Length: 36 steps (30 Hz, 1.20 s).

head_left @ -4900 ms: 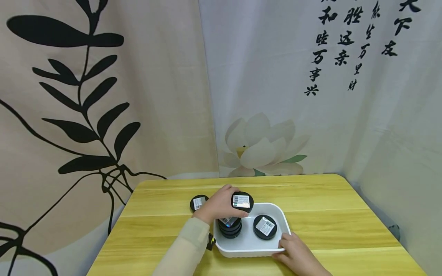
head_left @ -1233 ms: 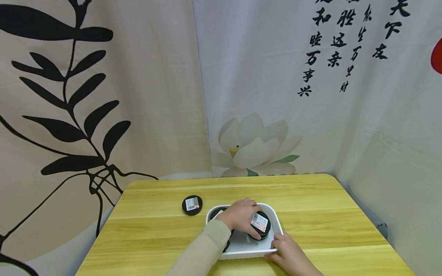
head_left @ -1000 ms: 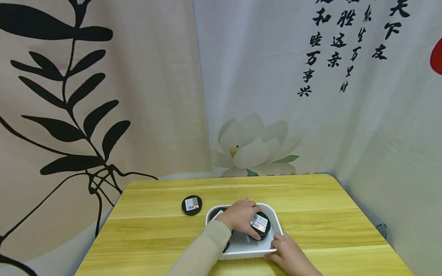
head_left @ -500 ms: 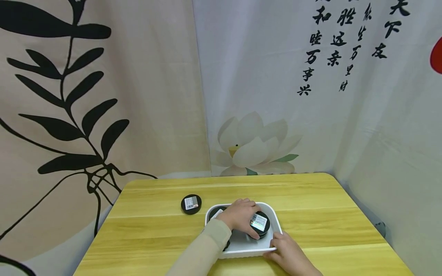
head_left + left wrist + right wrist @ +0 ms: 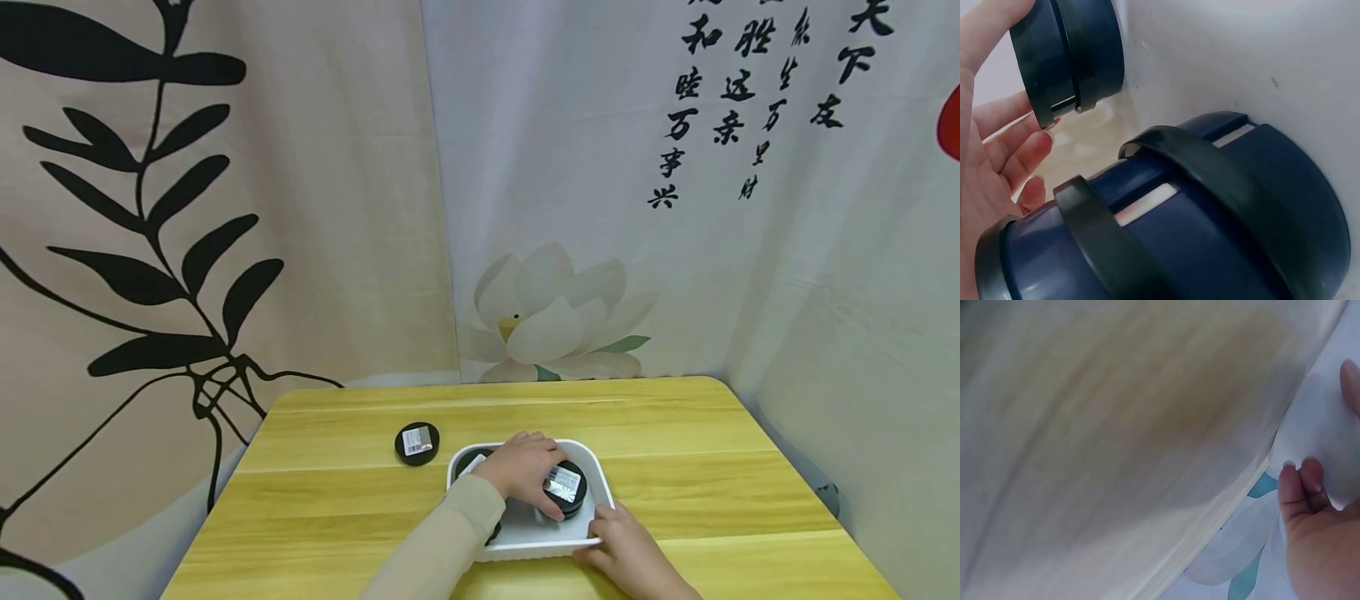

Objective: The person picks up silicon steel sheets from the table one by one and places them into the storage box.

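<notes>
A white tray [image 5: 528,550] stands at the table's front, holding round black flat cases with barcode labels. With thumb and fingers, my left hand [image 5: 523,468] grips the labelled case [image 5: 566,486] atop a short stack on the tray's right side. The left wrist view shows dark blue sides and black bands on the gripped cases [image 5: 1072,56]. Another stack [image 5: 1210,219] fills that view's foreground; in the head view my left hand and sleeve mostly cover this stack [image 5: 472,458]. My right hand [image 5: 636,552] pinches the tray's near right corner, thumb and fingers apart from the cases.
One more labelled black case [image 5: 417,443] lies on the yellow wooden table [image 5: 712,467], left of and behind the tray. Behind the table hangs a printed curtain [image 5: 360,250]. The table's far edge runs just below its printed flower.
About five seconds ago my left hand held a case raised above the left stack; it has since moved right and down onto the right stack. Over the last second both hands stay almost still.
</notes>
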Each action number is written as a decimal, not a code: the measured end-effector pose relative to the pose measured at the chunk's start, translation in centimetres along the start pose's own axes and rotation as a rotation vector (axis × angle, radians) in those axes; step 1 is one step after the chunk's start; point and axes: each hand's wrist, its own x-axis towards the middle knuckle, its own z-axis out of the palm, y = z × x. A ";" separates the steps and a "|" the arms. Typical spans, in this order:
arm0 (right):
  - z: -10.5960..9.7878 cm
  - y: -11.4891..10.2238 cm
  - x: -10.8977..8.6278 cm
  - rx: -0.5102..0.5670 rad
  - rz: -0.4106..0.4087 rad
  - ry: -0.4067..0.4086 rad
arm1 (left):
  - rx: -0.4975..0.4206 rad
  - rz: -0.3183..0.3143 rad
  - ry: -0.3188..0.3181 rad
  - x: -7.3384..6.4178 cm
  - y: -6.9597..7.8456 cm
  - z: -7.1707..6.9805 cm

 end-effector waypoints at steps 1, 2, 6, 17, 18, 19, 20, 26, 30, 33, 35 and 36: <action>0.0 0.0 0.0 -0.001 -0.001 0.004 | 0.000 0.000 -0.002 0.0 0.0 -0.1; 0.0 0.0 0.0 -0.003 -0.002 0.009 | -0.001 0.001 -0.003 0.0 0.0 -0.1; 0.1 0.0 -0.1 -0.013 -0.002 0.019 | -0.004 0.001 -0.011 -0.1 0.1 -0.4; 0.0 -0.2 0.0 -0.012 0.027 -0.004 | 0.004 0.007 -0.041 -0.2 0.4 -0.9; 0.0 -0.2 0.0 -0.012 0.023 0.001 | 0.006 0.008 -0.044 -0.2 0.4 -1.0; 0.0 -0.2 0.0 -0.017 0.011 0.011 | 0.006 0.008 -0.048 -0.2 0.4 -1.0; 0.0 -0.3 0.0 -0.019 0.006 0.017 | 0.003 0.008 -0.051 -0.2 0.4 -1.1; 0.1 -0.4 0.1 -0.021 0.006 0.008 | -0.043 0.005 -0.057 -0.5 0.3 -1.6; 0.1 -0.4 0.2 -0.013 0.029 -0.026 | -0.087 -0.004 -0.061 -1.0 0.2 -2.0; 0.2 -0.4 0.1 -0.014 0.022 -0.021 | -0.099 0.001 -0.047 -1.2 0.1 -2.2; 0.1 -0.4 0.0 -0.018 0.013 -0.006 | -0.097 0.010 -0.033 -1.2 0.1 -2.5; 0.1 -0.3 -0.1 -0.017 0.009 -0.001 | -0.096 0.013 -0.028 -1.2 0.1 -2.6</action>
